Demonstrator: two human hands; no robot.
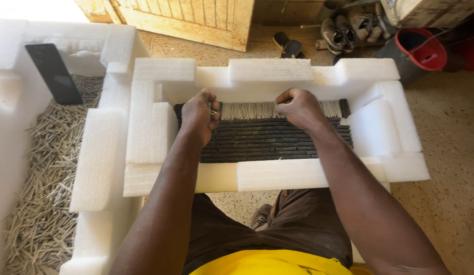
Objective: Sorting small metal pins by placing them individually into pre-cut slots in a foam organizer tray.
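A white foam frame [267, 175] lies before me, filled with rows of thin dark sticks [267, 142]. Along the far side runs a band of pale sticks [247, 109]. My left hand [199, 116] is closed at the left end of that pale band, gripping a few sticks. My right hand [298, 107] is fisted on the pale sticks toward the right, fingers curled over them. Both forearms reach across the frame's near wall.
A second foam box [102, 153] at left holds a heap of loose pale sticks [43, 193] and a black flat slab [53, 71]. Beyond are a wooden pallet [196, 20], shoes [344, 28], sandals [289, 47] and a red-rimmed bucket [418, 51].
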